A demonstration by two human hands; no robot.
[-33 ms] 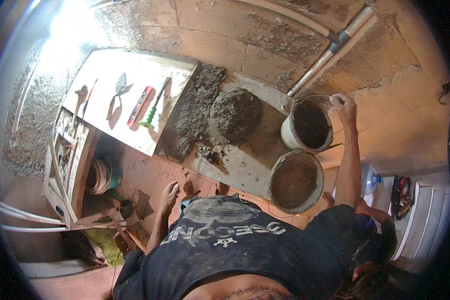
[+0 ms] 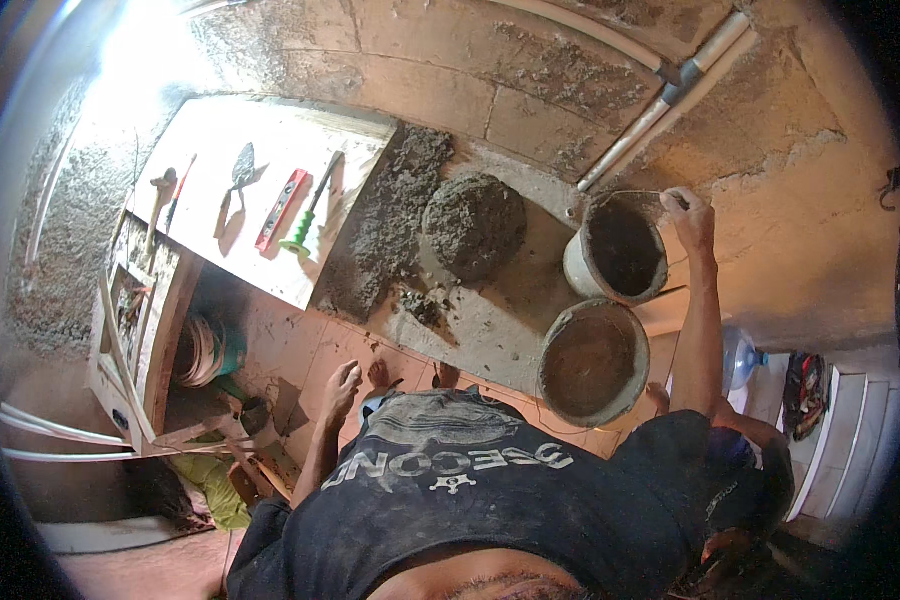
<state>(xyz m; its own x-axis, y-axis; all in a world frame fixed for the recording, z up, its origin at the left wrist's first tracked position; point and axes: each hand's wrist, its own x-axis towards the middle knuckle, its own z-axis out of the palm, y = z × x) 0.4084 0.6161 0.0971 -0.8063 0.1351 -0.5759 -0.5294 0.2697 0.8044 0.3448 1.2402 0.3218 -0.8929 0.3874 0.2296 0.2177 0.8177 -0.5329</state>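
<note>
My right hand (image 2: 690, 215) reaches forward and is closed on the thin wire handle of a white bucket (image 2: 576, 268) that stands at the far right end of a mortar-smeared board (image 2: 490, 325). A second, wider bucket (image 2: 592, 362) with a brownish inside stands just nearer me. A round mound of grey mortar (image 2: 473, 225) lies left of the buckets, with a loose spread of mortar (image 2: 390, 235) beside it. My left hand (image 2: 342, 385) hangs by my side, fingers loose, holding nothing.
A white board (image 2: 220, 140) at the left carries a trowel (image 2: 240, 175), a red level (image 2: 280, 210), a green-handled tool (image 2: 308, 220) and a hammer (image 2: 158, 200). A wooden crate (image 2: 135, 320) stands below it. A pipe (image 2: 660, 100) runs along the rough wall. White steps (image 2: 845, 430) lie to the right.
</note>
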